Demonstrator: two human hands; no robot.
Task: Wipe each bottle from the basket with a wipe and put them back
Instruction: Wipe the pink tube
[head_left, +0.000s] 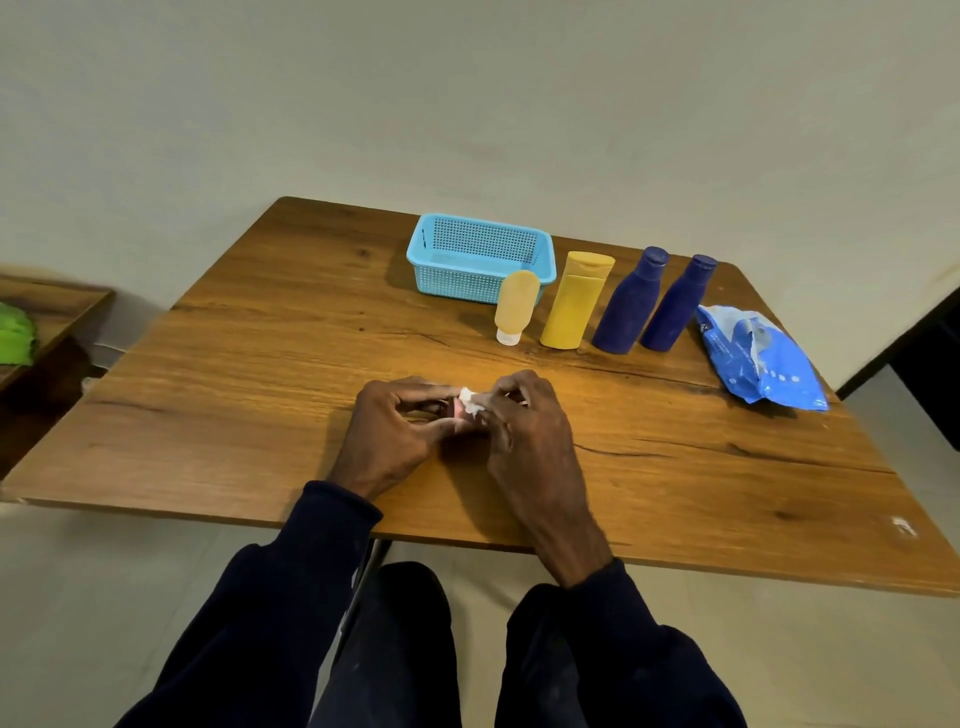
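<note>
My left hand (387, 431) curls its fingers (421, 389) round a small pink bottle (457, 410), mostly hidden, low over the tabletop (260, 364). My right hand (524, 431) pinches the wipe (470, 401) against it. The basket (457, 286) holds no bottle; four other bottles (574, 301) stand beside it, none returned, wiped or not I cannot tell.

Both met near the front of the desk (260, 364): left grip (395, 431) curled round a small pink bottle (457, 411), mostly hidden, and right grip (524, 431) pinched a white wipe (470, 401) against its end. Further back the blue basket (457, 286) sat next to a peach tube (516, 304) standing on its cap, a yellow bottle (574, 304), two dark blue bottles (631, 306) (678, 306), then the blue wipes pack (763, 358).
</note>
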